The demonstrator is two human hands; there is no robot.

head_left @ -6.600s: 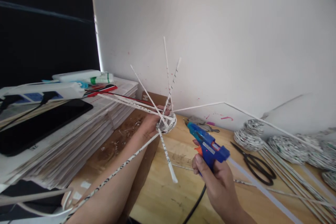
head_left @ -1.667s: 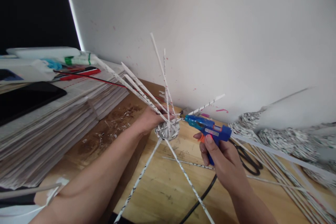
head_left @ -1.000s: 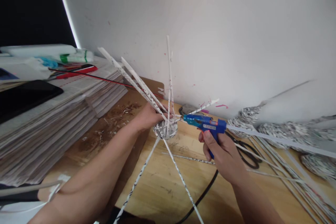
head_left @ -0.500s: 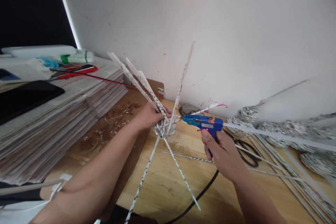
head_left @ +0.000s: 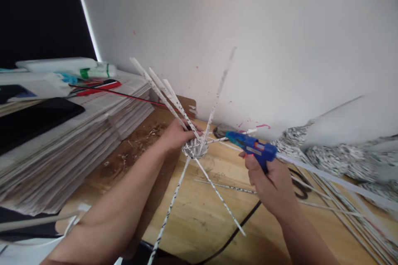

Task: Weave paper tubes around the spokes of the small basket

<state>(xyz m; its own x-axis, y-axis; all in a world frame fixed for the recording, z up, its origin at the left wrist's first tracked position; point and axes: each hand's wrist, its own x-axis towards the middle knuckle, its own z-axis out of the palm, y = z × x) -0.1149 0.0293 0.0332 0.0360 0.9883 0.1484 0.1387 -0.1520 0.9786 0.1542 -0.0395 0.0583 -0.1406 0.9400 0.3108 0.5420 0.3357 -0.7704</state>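
My left hand (head_left: 179, 133) is closed on the far left side of a small woven paper base (head_left: 195, 149), from which several rolled newspaper sticks spread out. Some sticks (head_left: 161, 91) rise up and away past my fingers, and others slant down toward me across the table. Part of the left fingers is hidden behind the sticks. In my right hand (head_left: 269, 182) is a blue hot glue gun (head_left: 251, 145), gripped by its handle. Its nozzle points left, apart from the base, and a long clear glue stick (head_left: 329, 176) sticks out of its back.
A tall stack of newspaper (head_left: 124, 120) stands left, with a black phone (head_left: 46, 114) and a red cutter (head_left: 99, 87) on top. On the right lie black scissors (head_left: 300, 184), loose paper sticks (head_left: 351, 219) and woven paper pieces (head_left: 338, 161) against the wall. A black cord (head_left: 230, 238) crosses the table.
The glue gun in my right hand has drawn back to the right, away from the woven base, and its nozzle has tilted up. My left hand stays on the base.
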